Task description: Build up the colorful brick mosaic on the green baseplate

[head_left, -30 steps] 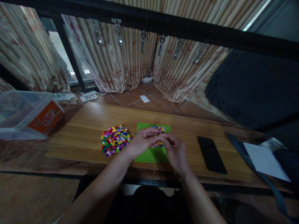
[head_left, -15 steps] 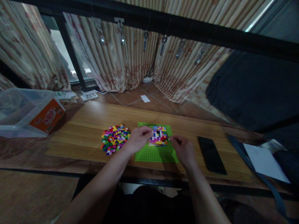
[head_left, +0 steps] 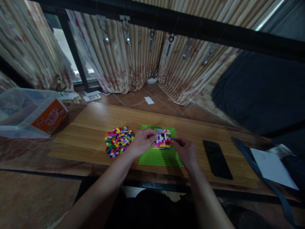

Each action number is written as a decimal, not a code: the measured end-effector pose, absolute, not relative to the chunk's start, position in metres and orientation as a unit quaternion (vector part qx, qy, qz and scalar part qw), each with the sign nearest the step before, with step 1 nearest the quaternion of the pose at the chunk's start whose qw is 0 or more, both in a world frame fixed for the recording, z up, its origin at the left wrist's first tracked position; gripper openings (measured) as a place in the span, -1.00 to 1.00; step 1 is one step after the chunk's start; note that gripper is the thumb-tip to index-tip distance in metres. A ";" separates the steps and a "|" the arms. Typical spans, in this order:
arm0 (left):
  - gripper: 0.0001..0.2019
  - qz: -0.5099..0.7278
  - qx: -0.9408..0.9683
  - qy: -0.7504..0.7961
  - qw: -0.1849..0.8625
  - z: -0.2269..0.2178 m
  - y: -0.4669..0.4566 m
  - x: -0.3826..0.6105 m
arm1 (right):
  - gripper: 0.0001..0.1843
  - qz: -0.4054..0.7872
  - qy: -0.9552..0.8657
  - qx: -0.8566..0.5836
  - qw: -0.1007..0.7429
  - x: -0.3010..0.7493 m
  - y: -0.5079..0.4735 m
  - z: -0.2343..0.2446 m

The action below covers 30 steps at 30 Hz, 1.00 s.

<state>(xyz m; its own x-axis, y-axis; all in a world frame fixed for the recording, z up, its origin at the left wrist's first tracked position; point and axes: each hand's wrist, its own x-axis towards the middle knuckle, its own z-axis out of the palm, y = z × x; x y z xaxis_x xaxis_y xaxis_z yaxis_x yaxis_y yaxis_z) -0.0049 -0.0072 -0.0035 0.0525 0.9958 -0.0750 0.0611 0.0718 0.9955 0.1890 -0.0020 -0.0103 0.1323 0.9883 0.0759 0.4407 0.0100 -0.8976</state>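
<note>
A green studded baseplate [head_left: 160, 156] lies on the wooden board in front of me. On its far half stands a small block of many-coloured bricks [head_left: 162, 139]. My left hand [head_left: 142, 142] is curled, its fingertips pinching the block's left edge. My right hand [head_left: 184, 151] is also curled, fingertips touching the block's right edge. Whether either pinch holds a loose brick is too small to make out. A round heap of loose coloured bricks [head_left: 118, 141] lies just left of the baseplate.
A black phone [head_left: 217, 155] lies right of the baseplate on the wooden board [head_left: 90, 127]. A clear plastic bin with an orange box [head_left: 49, 117] stands far left. White paper [head_left: 273, 168] and a dark strap lie far right. Curtains hang beyond.
One second ago both hands met in a pinch above the baseplate, hiding the block. They have moved apart to the block's two sides; since half a second ago the right hand came closer in.
</note>
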 end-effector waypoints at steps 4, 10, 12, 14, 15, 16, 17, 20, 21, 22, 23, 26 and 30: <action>-0.92 0.455 0.502 0.517 0.523 -0.003 -0.008 -0.005 | -0.69 0.358 -0.536 -0.623 0.442 0.188 0.001 -0.013; -0.93 0.465 0.490 0.513 0.530 -0.003 -0.009 -0.006 | -0.68 0.425 -0.483 -0.615 0.456 0.190 0.004 -0.015; -0.93 0.465 0.488 0.513 0.531 -0.003 -0.009 -0.006 | -0.68 0.442 -0.474 -0.613 0.453 0.190 0.004 -0.015; -0.93 0.462 0.491 0.516 0.529 -0.004 -0.009 -0.007 | -0.67 0.458 -0.464 -0.609 0.452 0.190 0.004 -0.014; -0.93 0.461 0.492 0.518 0.526 -0.003 -0.008 -0.007 | -0.67 0.466 -0.460 -0.606 0.452 0.190 0.004 -0.014; -0.92 0.462 0.491 0.521 0.523 -0.003 -0.008 -0.008 | -0.66 0.473 -0.456 -0.604 0.452 0.189 0.004 -0.014; -0.91 0.464 0.489 0.525 0.521 -0.002 -0.007 -0.010 | -0.65 0.478 -0.452 -0.602 0.452 0.189 0.004 -0.015; -0.88 0.472 0.478 0.539 0.509 0.000 -0.005 -0.020 | -0.59 0.485 -0.439 -0.607 0.452 0.190 0.005 -0.016; -0.88 0.478 0.475 0.544 0.499 0.001 -0.004 -0.025 | -0.57 0.485 -0.435 -0.609 0.452 0.191 0.005 -0.017; -0.87 0.487 0.474 0.551 0.484 0.001 -0.002 -0.032 | -0.55 0.487 -0.432 -0.610 0.452 0.193 0.005 -0.017; -0.87 0.495 0.476 0.559 0.463 0.001 -0.001 -0.040 | -0.53 0.490 -0.431 -0.607 0.455 0.195 0.005 -0.017; -0.85 0.497 0.503 0.600 0.373 0.000 0.001 -0.067 | -0.51 0.484 -0.414 -0.598 0.487 0.201 0.004 -0.014; -0.83 0.427 0.549 0.669 0.259 0.000 0.001 -0.096 | -0.52 0.445 -0.403 -0.600 0.528 0.202 0.004 -0.008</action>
